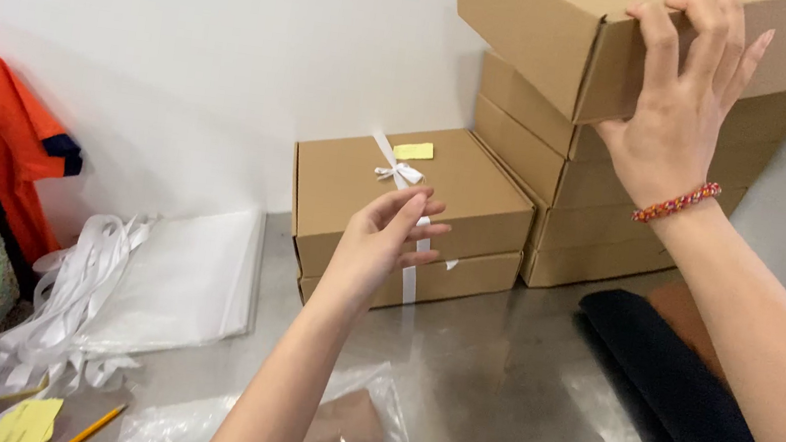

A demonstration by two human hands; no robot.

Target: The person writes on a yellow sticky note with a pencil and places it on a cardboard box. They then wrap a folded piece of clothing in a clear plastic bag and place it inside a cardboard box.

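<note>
Nearest the camera, at 6 o'clock, a clear bag (327, 433) with something brown inside lies on the steel table (513, 386), partly under the person's left forearm. At 7 o'clock are yellow notes (29, 421) and a pencil (93, 427), and at 8 o'clock a heap of white ribbon (74, 297) beside folded white sheets (191, 281). The left hand (380, 244) hangs near centre, fingers loosely curled and holding nothing, just in front of a ribboned box (436, 196), which carries a white bow and a yellow slip and sits on a second flat box. At 1 o'clock the right hand (676, 116), a beaded bracelet (677, 202) on its wrist, grips the near wall of the top box (536, 29), fingers hooked over its edge, the box tilted above a stack (559, 171) against the wall. Dark cloth (681, 396) lies at 4 o'clock, and an orange shirt (8, 144) at 9 o'clock.
</note>
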